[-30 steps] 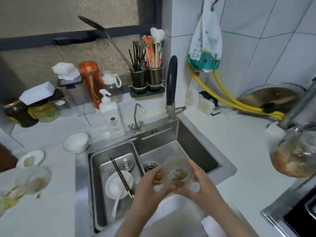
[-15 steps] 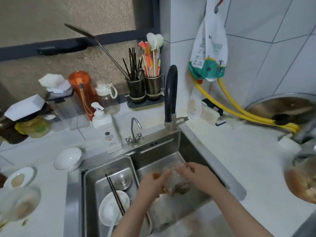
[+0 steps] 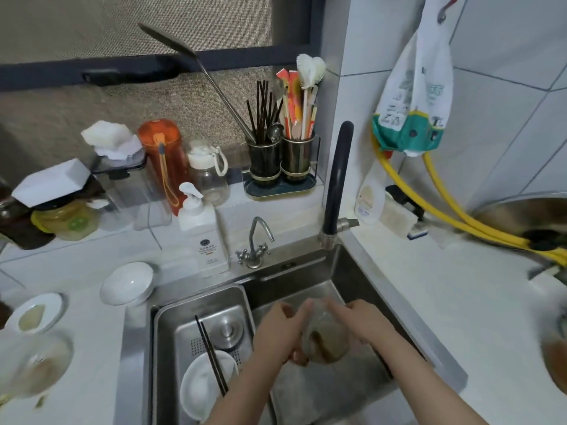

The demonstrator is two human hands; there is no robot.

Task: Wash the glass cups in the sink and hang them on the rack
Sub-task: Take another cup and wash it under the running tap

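A clear glass cup with brownish residue inside is tipped over the steel sink, its mouth turned toward me. My left hand grips its left side and my right hand holds its right side. Another dirty glass cup stands blurred on the counter at the lower left. A further glass vessel with brown residue shows at the right edge. No rack for hanging cups can be made out.
A steel drain basket in the sink's left half holds a white plate, black chopsticks and a strainer lid. The black faucet rises behind the sink. A soap pump bottle, white bowl and saucer are on the left counter.
Both hands lowered the glass cup from in front of me down into the sink basin and tipped it onto its side. The camera view shifted downward and closer.
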